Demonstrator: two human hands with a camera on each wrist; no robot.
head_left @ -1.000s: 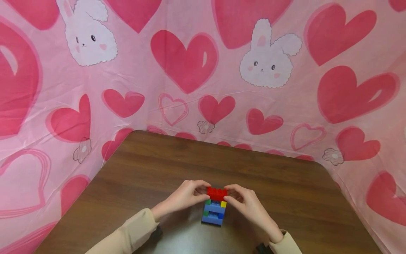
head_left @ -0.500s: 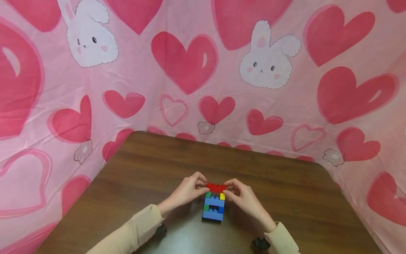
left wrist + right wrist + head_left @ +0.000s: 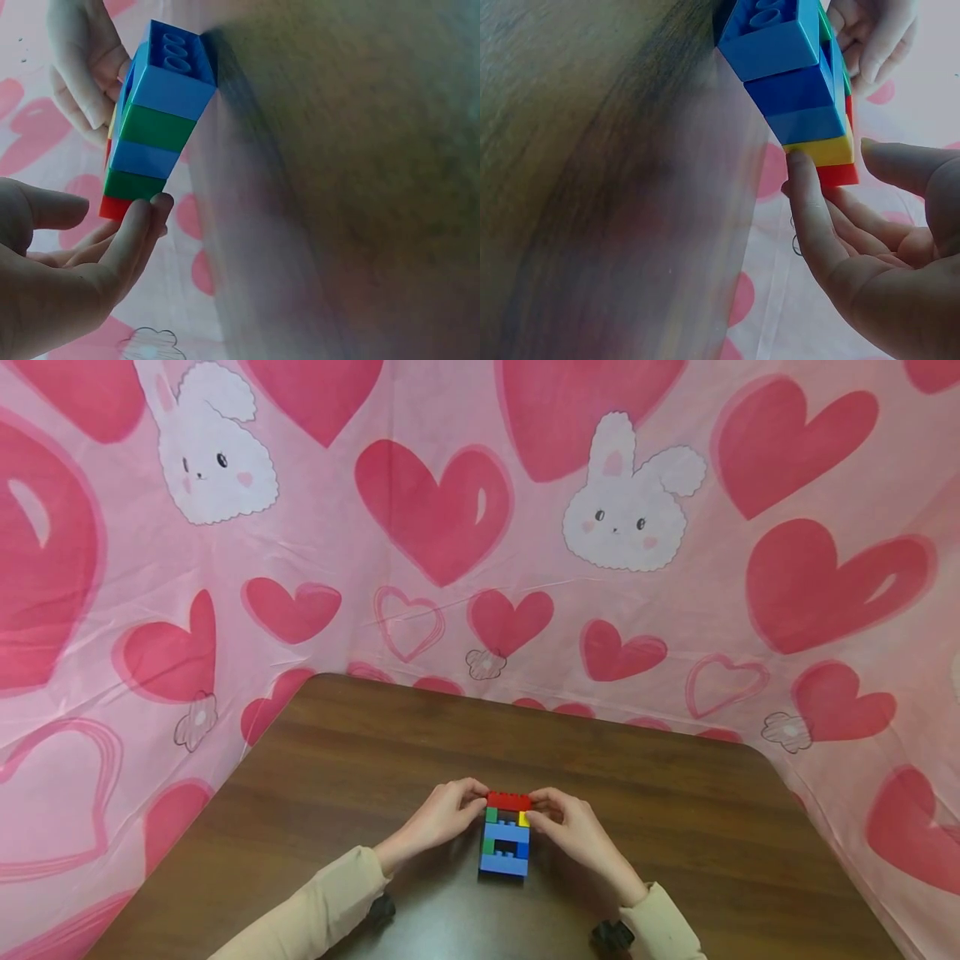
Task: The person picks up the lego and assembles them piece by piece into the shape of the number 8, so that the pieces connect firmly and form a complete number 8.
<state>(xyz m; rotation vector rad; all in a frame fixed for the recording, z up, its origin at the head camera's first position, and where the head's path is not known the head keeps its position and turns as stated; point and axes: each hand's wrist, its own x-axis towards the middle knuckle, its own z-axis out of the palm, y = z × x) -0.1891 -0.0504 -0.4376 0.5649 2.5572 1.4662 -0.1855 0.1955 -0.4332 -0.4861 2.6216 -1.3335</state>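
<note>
Both hands hold the upper end of a small building-brick tower (image 3: 506, 833). It has a red brick (image 3: 508, 801) on top, then green and yellow (image 3: 523, 818) bricks, with blue and green ones below. The left hand (image 3: 442, 817) has its fingertips against the red end in the left wrist view, its thumb close in front. In the right wrist view, the right hand (image 3: 885, 255) lays a finger along the yellow brick, thumb beside it. The tower tilts, and its hollow blue underside (image 3: 180, 56) shows in both wrist views. Whether its lower edge touches the table, I cannot tell.
The tower and hands are over a dark wooden table (image 3: 360, 735) with rounded far corners. A pink cloth (image 3: 420, 543) with hearts and rabbits hangs close behind it and along both sides. Dark wrist devices (image 3: 612, 935) sit at the sleeves.
The tower's top has swung away from the person, so more of its front face shows. Both hands have moved with it, slightly farther off across the table.
</note>
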